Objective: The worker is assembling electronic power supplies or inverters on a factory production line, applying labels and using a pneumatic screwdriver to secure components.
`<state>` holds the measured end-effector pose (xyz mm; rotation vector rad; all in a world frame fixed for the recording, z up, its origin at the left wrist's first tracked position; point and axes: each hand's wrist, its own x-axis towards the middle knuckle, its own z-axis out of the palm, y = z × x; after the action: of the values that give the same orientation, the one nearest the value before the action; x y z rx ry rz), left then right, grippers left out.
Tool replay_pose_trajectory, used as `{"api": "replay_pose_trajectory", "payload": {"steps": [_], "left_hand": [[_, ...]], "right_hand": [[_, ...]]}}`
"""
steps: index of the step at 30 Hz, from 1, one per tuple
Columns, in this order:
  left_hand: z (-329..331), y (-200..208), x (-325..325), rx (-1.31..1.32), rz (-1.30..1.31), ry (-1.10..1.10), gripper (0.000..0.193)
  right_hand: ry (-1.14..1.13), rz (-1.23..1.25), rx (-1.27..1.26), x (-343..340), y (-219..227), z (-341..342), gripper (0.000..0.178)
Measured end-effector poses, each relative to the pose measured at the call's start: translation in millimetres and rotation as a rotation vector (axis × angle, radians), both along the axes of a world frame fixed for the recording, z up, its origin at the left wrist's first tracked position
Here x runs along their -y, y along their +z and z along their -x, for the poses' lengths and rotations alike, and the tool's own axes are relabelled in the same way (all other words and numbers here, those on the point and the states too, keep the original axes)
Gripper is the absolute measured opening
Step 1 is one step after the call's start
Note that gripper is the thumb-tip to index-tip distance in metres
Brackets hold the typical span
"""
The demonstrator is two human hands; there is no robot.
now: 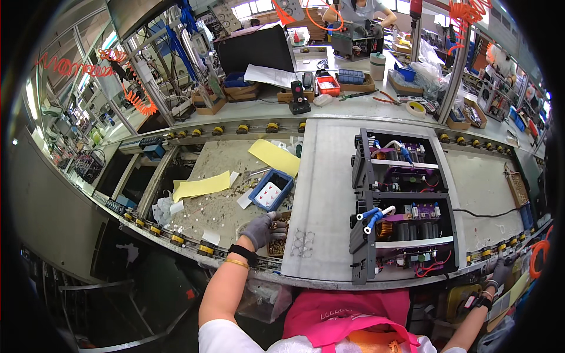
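Observation:
My left hand [259, 230], in a grey glove, reaches over a small cardboard box of brass-coloured small parts [275, 249]. Its fingers look stretched and slightly apart, with nothing visible in them. Just beyond it stands a blue bin [272, 189] with a white card with red marks inside. Far to the right, my right hand [501, 272], also gloved, is at the front edge of the bench beside the roller rail; its fingers are too small to make out. Between my hands, two open black equipment cases [406, 232] with purple circuit boards sit on a white board [323, 170].
Yellow sheets [203, 185] and scraps lie on the left work surface. Behind the line are a handheld device on a stand [299, 100], red-handled pliers [385, 99] and a tape roll [415, 109]. A black cable [485, 215] crosses the right surface. Another person [362, 15] stands opposite.

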<state>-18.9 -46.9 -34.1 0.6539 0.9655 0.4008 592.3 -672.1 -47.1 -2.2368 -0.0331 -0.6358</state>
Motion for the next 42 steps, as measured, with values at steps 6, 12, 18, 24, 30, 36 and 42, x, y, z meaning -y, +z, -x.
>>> {"api": "replay_pose_trajectory", "payload": {"steps": [6,12,18,24,30,36,42], "left_hand": [[3,8,13,0.046,-0.226,0.016,0.030],[-13,91,89,0.043,-0.313,0.013,0.013],[-48,129,200,-0.078,-0.256,-0.150,0.013],[-68,122,252,-0.101,-0.334,-0.392,0.021],[-75,118,264,-0.100,-0.351,-0.453,0.022],[-85,130,273,-0.004,-0.258,-0.448,0.032],[-89,131,277,0.014,-0.121,-0.390,0.029]], "right_hand": [[-0.103,0.175,0.062,9,-1,-11,0.061],[0.072,-0.012,0.642,-18,131,92,0.056],[1.340,-1.240,0.564,-145,215,239,0.059],[1.701,-1.545,-0.075,-219,190,324,0.065],[1.666,-1.754,-0.531,-240,155,363,0.066],[1.755,-1.592,-0.441,-236,150,358,0.060],[1.849,-1.475,-0.374,-227,151,347,0.065]]}}
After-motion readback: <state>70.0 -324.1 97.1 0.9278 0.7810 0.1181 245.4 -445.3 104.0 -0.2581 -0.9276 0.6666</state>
